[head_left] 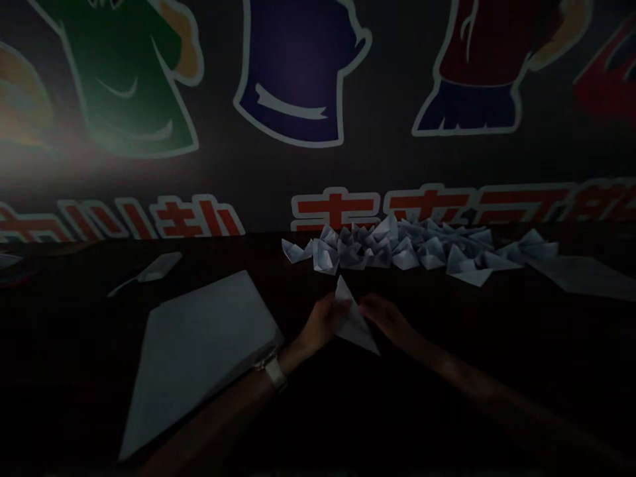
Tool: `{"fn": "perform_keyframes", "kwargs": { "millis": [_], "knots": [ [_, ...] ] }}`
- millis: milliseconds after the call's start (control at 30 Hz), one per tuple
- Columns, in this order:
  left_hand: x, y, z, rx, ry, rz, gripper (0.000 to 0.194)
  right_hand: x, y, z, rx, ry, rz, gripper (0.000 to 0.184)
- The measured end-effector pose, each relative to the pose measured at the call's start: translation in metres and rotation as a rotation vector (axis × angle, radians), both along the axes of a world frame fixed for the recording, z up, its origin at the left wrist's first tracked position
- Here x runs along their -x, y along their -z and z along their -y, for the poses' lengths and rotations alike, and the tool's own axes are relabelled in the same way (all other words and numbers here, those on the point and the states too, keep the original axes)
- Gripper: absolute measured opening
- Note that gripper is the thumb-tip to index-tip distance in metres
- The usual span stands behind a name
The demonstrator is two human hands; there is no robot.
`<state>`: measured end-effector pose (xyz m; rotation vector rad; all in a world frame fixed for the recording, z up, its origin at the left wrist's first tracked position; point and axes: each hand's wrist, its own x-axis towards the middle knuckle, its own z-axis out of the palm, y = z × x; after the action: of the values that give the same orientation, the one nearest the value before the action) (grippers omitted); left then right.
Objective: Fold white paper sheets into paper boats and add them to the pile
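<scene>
A white sheet of paper folded into a triangle [354, 326] is up in front of me, its point upward. My left hand [322, 322] is closed on its left side, the thumb lying over the paper's face. At the right edge of the fold is my right hand [387, 317], its fingers drawn together against the paper; they are dark and slightly blurred. A watch with a pale strap [275, 371] is on my left wrist. Just beyond my hands sits a pile of folded paper boats [377, 248], crowded together.
A stack of white paper [209, 338] lies to the left, partly behind my left forearm. Farther left is a pale flat object [159, 266] with a thin end. A flat sheet [589, 275] lies at the right. Behind the dark table stands a wall with cartoon figures [303, 73].
</scene>
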<state>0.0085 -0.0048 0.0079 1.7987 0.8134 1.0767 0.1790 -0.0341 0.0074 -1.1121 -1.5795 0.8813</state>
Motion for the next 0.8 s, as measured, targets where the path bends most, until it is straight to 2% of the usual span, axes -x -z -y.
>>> {"fn": "perform_keyframes", "kwargs": {
  "millis": [100,200,433,533,667,733,800],
  "knots": [
    [-0.002,0.001,0.002,-0.092,0.041,-0.028,0.035,0.003,0.007,0.001,0.025,0.040,0.066,0.032],
    [-0.003,0.002,0.003,-0.088,0.047,-0.031,0.035,0.002,0.014,0.001,-0.013,0.099,0.072,0.032],
    [-0.004,0.004,0.009,-0.100,0.009,-0.048,0.033,-0.004,0.023,0.000,-0.045,0.092,0.004,0.035],
    [-0.004,0.003,0.011,-0.110,-0.010,-0.057,0.035,-0.002,0.020,0.004,-0.030,0.171,-0.027,0.032],
    [-0.006,0.002,0.014,-0.143,0.005,-0.102,0.035,0.002,0.010,0.004,0.007,0.124,0.004,0.038],
    [-0.008,0.002,0.018,-0.142,0.049,-0.149,0.035,0.001,0.005,0.002,-0.024,0.093,0.009,0.039],
    [-0.010,0.000,0.022,-0.128,0.096,-0.195,0.037,-0.001,0.002,0.001,-0.082,0.132,-0.011,0.035]
  ]
}}
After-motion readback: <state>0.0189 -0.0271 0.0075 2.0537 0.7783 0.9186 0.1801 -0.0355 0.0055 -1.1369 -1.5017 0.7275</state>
